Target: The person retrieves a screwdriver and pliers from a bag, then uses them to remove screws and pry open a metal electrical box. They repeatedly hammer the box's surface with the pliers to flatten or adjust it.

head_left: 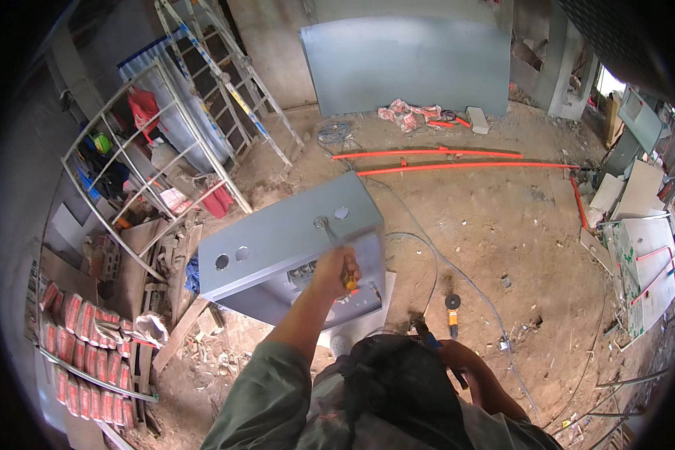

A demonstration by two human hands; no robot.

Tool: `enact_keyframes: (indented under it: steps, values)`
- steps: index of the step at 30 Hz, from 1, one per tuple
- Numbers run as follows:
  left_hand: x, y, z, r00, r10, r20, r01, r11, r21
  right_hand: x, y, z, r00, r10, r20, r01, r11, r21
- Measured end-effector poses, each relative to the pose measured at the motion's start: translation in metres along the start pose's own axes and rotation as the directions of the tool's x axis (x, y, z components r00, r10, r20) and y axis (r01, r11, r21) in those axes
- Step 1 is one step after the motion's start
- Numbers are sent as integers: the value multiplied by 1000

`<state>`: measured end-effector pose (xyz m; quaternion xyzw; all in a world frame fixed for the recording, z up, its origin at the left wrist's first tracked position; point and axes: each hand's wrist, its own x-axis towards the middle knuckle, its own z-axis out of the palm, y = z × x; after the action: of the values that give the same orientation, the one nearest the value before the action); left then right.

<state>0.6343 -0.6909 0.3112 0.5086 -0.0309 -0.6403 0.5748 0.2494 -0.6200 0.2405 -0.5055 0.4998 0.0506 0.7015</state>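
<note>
My left hand (337, 266) is closed round a screwdriver (349, 282) with a yellow handle, its shank reaching to a round hole in the top face of a grey metal box (277, 225). That face has several round holes; the box's open side shows fittings inside. My right hand (456, 358) is closed on a tool (430, 335) with a dark head and blue-and-black handle, low at the right of the box; its exact kind is unclear. A yellow angle grinder (452, 315) lies on the dirt floor just beyond my right hand.
Orange pipes (465, 165) and cables (457, 266) lie across the floor. A grey board (405, 60) leans on the back wall. A ladder (225, 82) and metal railing (150, 225) stand left, above stacked red-and-white bags (90, 337). Panels and debris (637, 262) line the right.
</note>
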Motion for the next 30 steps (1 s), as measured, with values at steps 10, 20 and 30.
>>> enact_keyframes:
  steps: [10,20,30]
  values:
    - [-15,4,34,931,136,-339,-7,935,355,40,24,17,988,-133,78,139,988,-65]
    - [-109,59,-29,990,131,50,-140,894,425,-31,-42,-5,931,-342,-127,332,648,686]
    - [-82,123,-160,662,738,132,-215,17,977,-30,-169,20,924,-361,126,239,801,549]
